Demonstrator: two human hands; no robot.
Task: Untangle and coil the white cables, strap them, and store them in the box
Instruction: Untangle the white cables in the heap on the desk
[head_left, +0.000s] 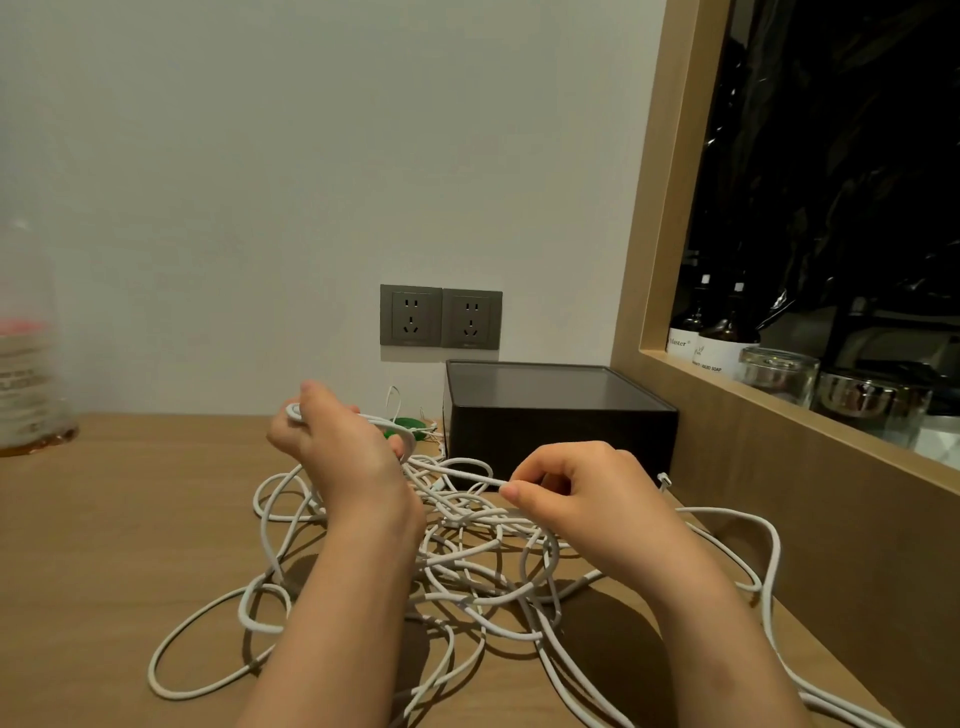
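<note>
White cable loops sit curled in the fingers of the left hand (332, 441), raised above the tangle; the right hand (576, 486) pinches one strand between thumb and forefinger; the white cables (467, 561) sprawl knotted across the wooden table (104, 519); a dark box (561, 421), open-topped, stands just behind them below two wall sockets (440, 317)

I can read only two labels, both on dark bottles standing at the left end of the window ledge, right of the surface. The left bottle (684, 332) has a white label reading "Master". The bottle beside it (724, 343) shows "LIQUID SOAP" along its label's lower edge. The print on the clear container (26, 364) at the surface's far-left edge is too blurred to read.
</note>
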